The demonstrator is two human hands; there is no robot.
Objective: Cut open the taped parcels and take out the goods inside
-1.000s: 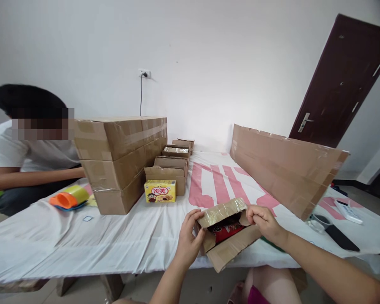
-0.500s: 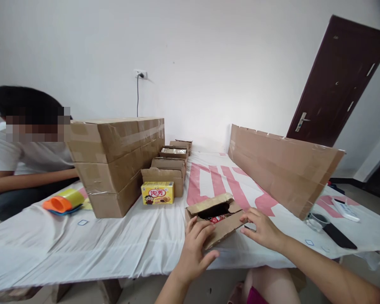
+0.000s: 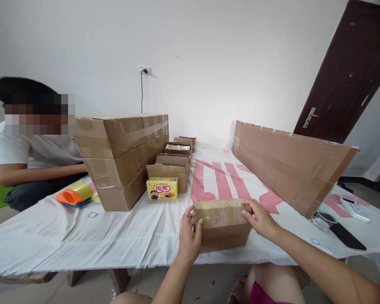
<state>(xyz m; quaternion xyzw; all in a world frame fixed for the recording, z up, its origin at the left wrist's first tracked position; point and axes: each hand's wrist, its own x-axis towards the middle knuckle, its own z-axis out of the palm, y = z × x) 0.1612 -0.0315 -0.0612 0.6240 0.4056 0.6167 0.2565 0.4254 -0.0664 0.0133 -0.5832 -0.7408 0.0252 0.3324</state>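
Note:
A small brown cardboard box [image 3: 225, 232] stands near the table's front edge, its taped top flaps folded down. My left hand [image 3: 190, 236] holds the box's left end, thumb on the near face. At the right upper corner, the fingers of my right hand [image 3: 263, 220] are pressed on the box. What lies inside is hidden. Further back and to the left, a yellow snack carton [image 3: 162, 188] with red lettering leans by a row of opened cardboard boxes [image 3: 182, 177].
Taped cartons [image 3: 123, 169] are stacked on the left; a person [image 3: 34, 147] sits beyond them. An orange and yellow tube [image 3: 74, 194] lies nearby. On the right stand a cardboard panel [image 3: 288, 164], a clear cup [image 3: 324, 219] and a black flat object [image 3: 347, 236]. White cloth covers the table [image 3: 120, 249].
The box's flaps stood open with red contents showing; now they are down and the box is squared towards me. Both hands have come onto its ends. The view has shifted slightly.

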